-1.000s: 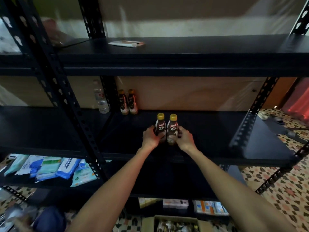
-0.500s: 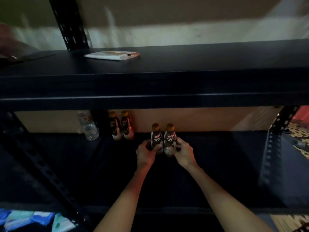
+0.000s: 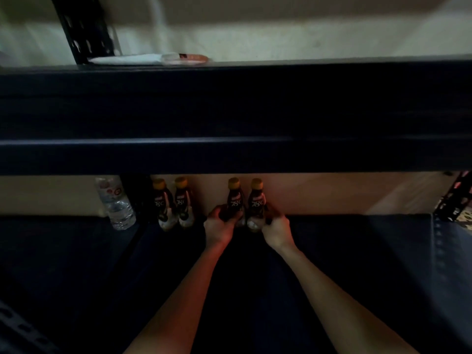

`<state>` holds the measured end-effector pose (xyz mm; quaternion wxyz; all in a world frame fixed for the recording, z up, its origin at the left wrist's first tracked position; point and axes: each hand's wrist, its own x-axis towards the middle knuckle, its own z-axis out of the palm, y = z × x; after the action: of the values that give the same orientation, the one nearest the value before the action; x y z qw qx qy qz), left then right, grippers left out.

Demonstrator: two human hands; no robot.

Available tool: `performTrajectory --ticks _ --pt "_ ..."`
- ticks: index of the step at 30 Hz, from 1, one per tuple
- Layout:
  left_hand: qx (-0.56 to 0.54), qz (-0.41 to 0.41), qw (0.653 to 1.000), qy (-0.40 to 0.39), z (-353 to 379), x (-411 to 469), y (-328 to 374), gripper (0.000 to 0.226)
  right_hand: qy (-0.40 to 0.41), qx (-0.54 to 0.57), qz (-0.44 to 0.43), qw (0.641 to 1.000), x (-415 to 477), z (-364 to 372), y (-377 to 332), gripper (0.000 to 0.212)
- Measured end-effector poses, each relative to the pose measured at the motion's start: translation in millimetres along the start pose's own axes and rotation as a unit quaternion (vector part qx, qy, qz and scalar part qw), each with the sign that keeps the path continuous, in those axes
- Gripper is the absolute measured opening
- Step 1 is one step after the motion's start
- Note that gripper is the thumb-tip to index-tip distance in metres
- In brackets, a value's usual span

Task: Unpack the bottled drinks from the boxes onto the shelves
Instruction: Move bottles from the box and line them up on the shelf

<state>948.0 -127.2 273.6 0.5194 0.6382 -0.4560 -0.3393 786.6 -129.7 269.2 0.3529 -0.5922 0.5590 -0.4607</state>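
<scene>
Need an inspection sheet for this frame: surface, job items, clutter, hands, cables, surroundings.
Surface: dark middle shelf, dimly lit.
Job's things: left held bottle and right held bottle, upright, side by side; placed pair further left at the back.
Clutter: clear water bottle; flat packet on upper shelf.
Grippers: left hand grips left held bottle; right hand grips right held bottle.
Cables: nothing seen.
Surroundings: perforated post, pale wall.
</scene>
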Motion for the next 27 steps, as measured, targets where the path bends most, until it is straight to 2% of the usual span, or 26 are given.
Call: performTrajectory --ticks 9,15,19,22,25,27 --pt "-0.009 -0.009 1.0 -0.013 6.7 6.3 1.3 0.04 0.019 0.021 0.007 1.0 8.7 2.6 4.2 0.037" --pt "0.052 0.002 0.998 -0.018 -5.1 -27.6 23.3 0.066 -0.001 0.048 0.037 0.998 -7.1 -3.6 -4.0 0.051" --pt "0.07 0.028 0.997 -0.019 -15.9 -56.6 25.4 0.057 0.037 0.016 0.01 0.999 -40.4 -14.3 -17.6 0.071" --pt "0.171 0.021 0.984 -0.048 -27.2 -84.7 24.2 0.061 0.034 -0.03 -0.005 0.999 -68.8 -22.6 -26.6 0.066" --pt "0.312 0.049 0.946 -0.076 -39.8 -113.8 22.6 0.054 0.007 -0.089 -0.005 0.996 -99.6 -33.2 -32.4 0.07" --pt "0.362 0.078 0.923 -0.103 -46.9 -134.6 29.6 0.05 -0.016 -0.124 -0.008 0.992 -119.6 -42.2 -36.1 0.073"
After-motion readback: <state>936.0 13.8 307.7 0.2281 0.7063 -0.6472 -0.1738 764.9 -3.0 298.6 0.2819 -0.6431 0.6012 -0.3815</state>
